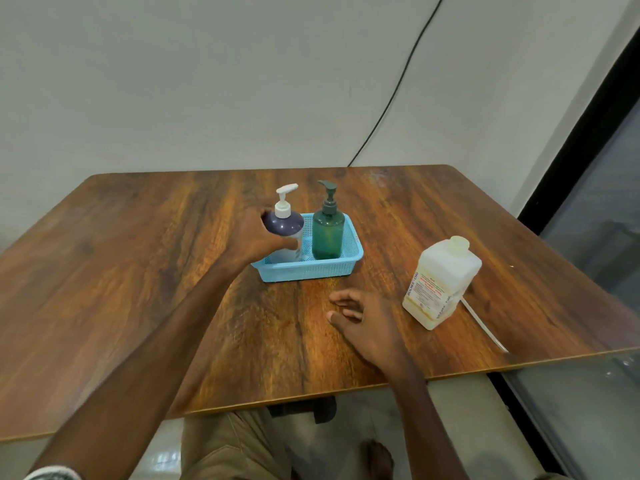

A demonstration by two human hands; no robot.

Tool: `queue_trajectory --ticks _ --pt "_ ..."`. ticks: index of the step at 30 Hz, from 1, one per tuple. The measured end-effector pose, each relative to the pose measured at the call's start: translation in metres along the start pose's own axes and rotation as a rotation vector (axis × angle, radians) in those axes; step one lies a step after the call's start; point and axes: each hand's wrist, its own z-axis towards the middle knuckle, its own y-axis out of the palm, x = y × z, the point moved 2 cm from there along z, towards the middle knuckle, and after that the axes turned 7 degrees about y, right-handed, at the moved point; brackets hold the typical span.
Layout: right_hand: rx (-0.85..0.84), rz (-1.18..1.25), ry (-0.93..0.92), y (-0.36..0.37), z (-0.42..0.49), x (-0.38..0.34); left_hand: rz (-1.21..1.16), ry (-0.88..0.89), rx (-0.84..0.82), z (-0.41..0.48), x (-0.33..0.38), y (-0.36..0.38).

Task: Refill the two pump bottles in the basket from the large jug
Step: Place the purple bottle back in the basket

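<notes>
Pump bottles, two of them, stand upright in the blue basket (313, 268) at the far reach of the left hand (258, 237), which is wrapped around the purple bottle (284, 230) with the white pump; fingers curl round its body from the left, thumb on the near side, so the grip looks closed on it, though I cannot tell whether its base has left the basket floor. Just to the right of that hand, in the same basket, stands the green bottle (328, 233) with its dark pump, near the purple one but seemingly not touching it. The right hand (367, 320) rests on the table (138, 271), fingers loosely spread and holding nothing; the large jug (441, 285) stands just beyond its knuckles to the right, cap on, with a thin white tube (483, 325) lying behind it. The step appears to be taking the purple bottle out for refilling. Lift it straight up to clear the basket wall without snagging or tipping the green neighbour, and grip low on the body, since the pump head makes it top-heavy. The free right hand could steady the basket rim, then unscrew the pump.
</notes>
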Motion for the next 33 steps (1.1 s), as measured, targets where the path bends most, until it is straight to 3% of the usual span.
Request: queue_trajectory --ticks 7,14,21,33 --pt "-0.008 -0.006 0.025 -0.004 -0.002 -0.001 -0.012 -0.018 -0.056 0.012 -0.011 0.008" --pt "0.484 0.118 -0.077 -0.025 0.021 -0.065 0.035 0.060 0.052 0.003 -0.018 0.006" --pt "0.345 -0.106 -0.045 -0.001 0.117 -0.080 0.076 0.139 0.055 0.001 -0.013 0.000" --pt "0.170 -0.087 -0.055 -0.029 0.139 -0.074 0.058 0.159 0.004 0.002 -0.016 -0.004"
